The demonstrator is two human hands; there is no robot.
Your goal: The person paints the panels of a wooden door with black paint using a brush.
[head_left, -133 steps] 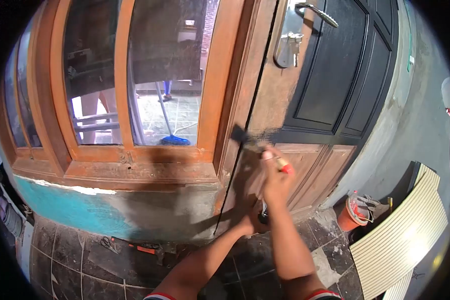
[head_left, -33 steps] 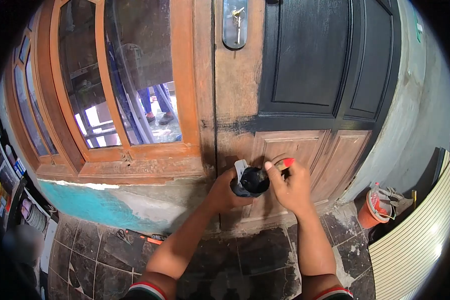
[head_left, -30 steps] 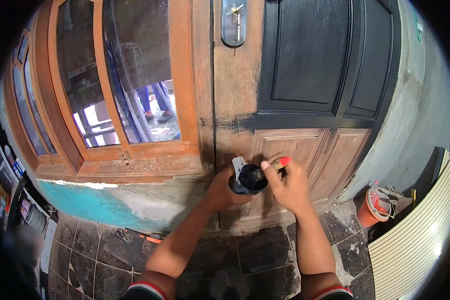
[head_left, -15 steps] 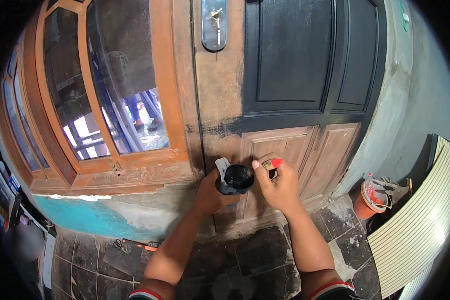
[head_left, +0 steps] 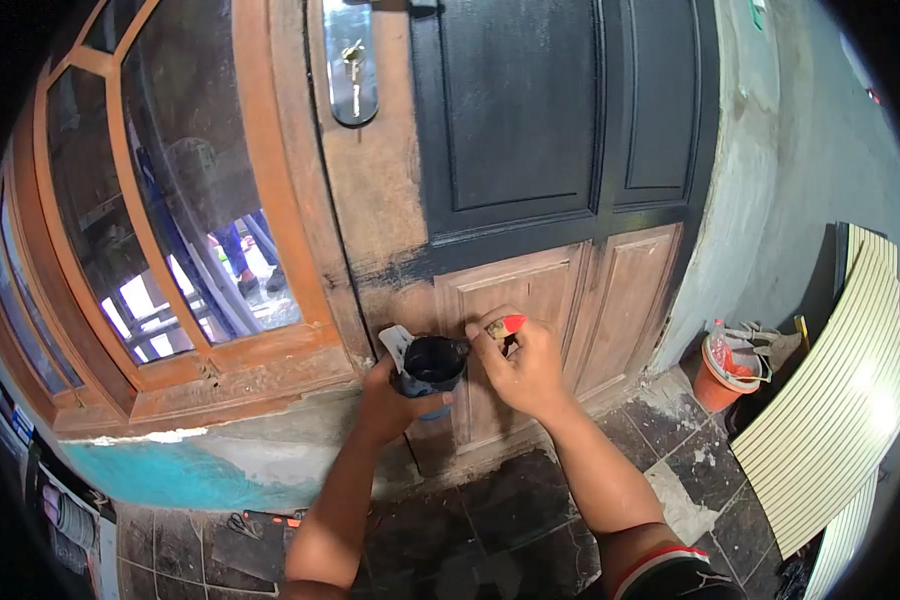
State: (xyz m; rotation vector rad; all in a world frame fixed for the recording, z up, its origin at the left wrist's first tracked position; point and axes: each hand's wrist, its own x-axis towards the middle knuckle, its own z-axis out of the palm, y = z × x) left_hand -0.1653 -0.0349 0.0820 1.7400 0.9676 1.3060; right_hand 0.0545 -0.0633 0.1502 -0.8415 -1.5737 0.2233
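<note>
below the door's (head_left: pixel 510 110) black upper panels, bare wood backs fingers (head_left: pixel 396 404) around a dark cup (head_left: pixel 434 364) and fingers (head_left: pixel 505 350) pinching a brush (head_left: pixel 504 326).

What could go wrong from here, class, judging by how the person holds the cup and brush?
The left hand holds the dark-smeared cup above the tiled floor; a tilt might spill paint there.

The right hand holds the brush at the cup's rim, so drips could run down outside.

Both are close to the bare lower panel, which a bump might smear.
</note>
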